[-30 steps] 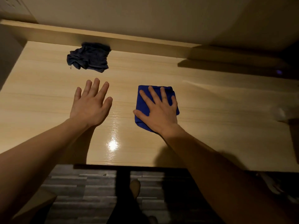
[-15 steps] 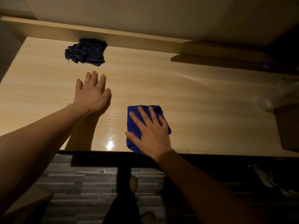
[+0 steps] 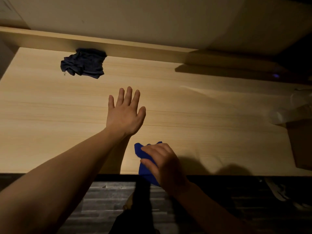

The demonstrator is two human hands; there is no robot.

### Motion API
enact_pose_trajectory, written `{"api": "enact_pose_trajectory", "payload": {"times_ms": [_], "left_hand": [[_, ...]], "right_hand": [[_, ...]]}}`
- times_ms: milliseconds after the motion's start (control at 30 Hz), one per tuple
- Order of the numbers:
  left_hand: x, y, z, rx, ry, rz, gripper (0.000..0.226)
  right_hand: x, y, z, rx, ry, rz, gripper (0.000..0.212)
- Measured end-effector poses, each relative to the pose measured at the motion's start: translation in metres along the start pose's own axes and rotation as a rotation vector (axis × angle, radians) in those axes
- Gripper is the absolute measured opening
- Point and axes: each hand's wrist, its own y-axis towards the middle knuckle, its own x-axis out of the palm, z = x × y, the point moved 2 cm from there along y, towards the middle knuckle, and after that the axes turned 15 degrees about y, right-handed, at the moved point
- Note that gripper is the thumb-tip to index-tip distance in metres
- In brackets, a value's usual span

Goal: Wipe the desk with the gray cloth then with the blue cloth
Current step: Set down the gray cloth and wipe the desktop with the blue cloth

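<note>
Down at the lower middle of the frame, the right hand (image 3: pixel 164 163) is closed around the blue cloth (image 3: pixel 145 168), its fingers curled over the bunched fabric. The cloth sits right at the near edge of the desk (image 3: pixel 211 107), with its lower part hanging past that edge over the dark floor below. The left hand (image 3: pixel 125 114) lies near the centre of the frame, palm down over the wood with the fingers straight and spread, gripping nothing; whether it presses the surface or hovers just above it is hard to tell. Its forearm runs in from the lower left and casts a shadow beside the blue cloth.

In the upper left, the gray cloth (image 3: pixel 84 64) lies crumpled against the raised back ledge (image 3: pixel 135 48) of the desk, well apart from both hands. At the right edge of the frame a brown box-like shape (image 3: pixel 300 142) rests on the desk, with something pale and translucent (image 3: pixel 297 105) just above it, too dim to identify. A small violet light (image 3: pixel 276 75) glows in the dark upper right corner. The wood between the hands and the gray cloth is bare.
</note>
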Motion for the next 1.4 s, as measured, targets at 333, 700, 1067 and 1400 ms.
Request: {"api": "enact_pose_trajectory", "payload": {"times_ms": [333, 700, 1067, 1400], "left_hand": [[0.007, 0.002, 0.001, -0.009, 0.012, 0.033, 0.072], [0.006, 0.006, 0.001, -0.023, 0.04, 0.005, 0.071], [0.001, 0.005, 0.002, -0.031, 0.039, -0.007, 0.072], [-0.006, 0.002, 0.002, -0.004, 0.048, -0.007, 0.075]], "right_hand": [[-0.097, 0.212, 0.103, 0.213, -0.174, 0.067, 0.038], [-0.074, 0.253, 0.175, 0.382, -0.451, -0.289, 0.062], [-0.063, 0.168, 0.142, 0.344, -0.427, -0.288, 0.071], [-0.05, 0.058, 0.093, 0.303, -0.42, -0.26, 0.068]]}}
